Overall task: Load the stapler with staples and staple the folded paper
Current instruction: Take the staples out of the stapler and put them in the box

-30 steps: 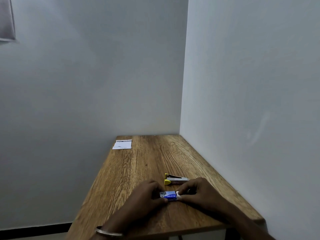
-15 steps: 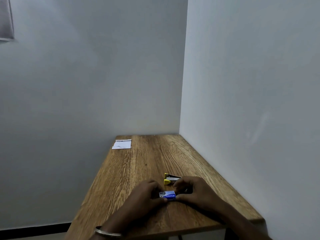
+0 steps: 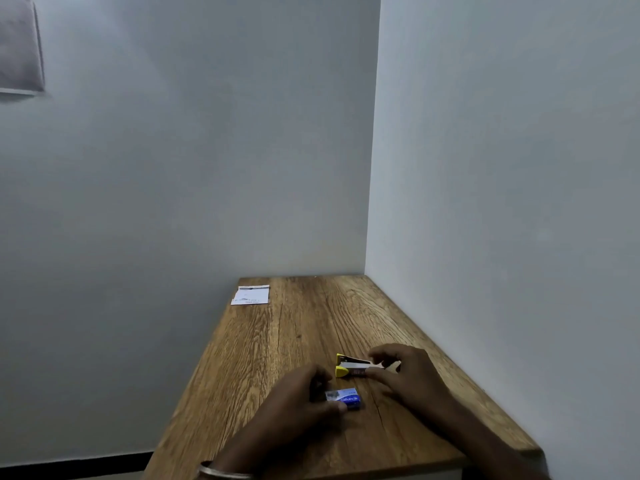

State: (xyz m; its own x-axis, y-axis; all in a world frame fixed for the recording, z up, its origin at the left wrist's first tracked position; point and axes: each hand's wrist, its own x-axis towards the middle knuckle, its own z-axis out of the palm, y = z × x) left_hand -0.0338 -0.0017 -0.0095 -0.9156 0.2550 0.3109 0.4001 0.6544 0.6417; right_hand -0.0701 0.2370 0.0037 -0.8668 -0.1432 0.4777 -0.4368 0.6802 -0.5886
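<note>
Stapler (image 3: 349, 366), yellow-nosed with a pale body, is lying on the wooden table (image 3: 277, 341) toward the near right, nose pointing left. Right hand (image 3: 408, 375) is closing around its right end: fingers (image 3: 381, 355) are curling over the top and the thumb is coming in against the near side, so the rear half is hidden under the hand and only the yellow tip and part of the body are showing. Whether the stapler is lifting off the wood cannot be told.

Just near and left of it, the blue staple box (image 3: 344, 398) is sitting flat on the table. Left hand (image 3: 304, 400) is pinching the box's left end between thumb and fingertips, its right end sticking out free. A metal bangle (image 3: 221, 474) is riding on the left wrist at the near edge.

Folded paper (image 3: 251, 294), white with faint print, is lying well apart at the far left corner of the table, close to the back wall (image 3: 173, 168).

Against a second ago: both hands were then meeting on the box, the stapler lying untouched just beyond them. Half a second ago the right hand was already shifting toward the stapler. Now the right hand is off the box and on the stapler; the left is keeping its pinch. Paper is lying where it was.
</note>
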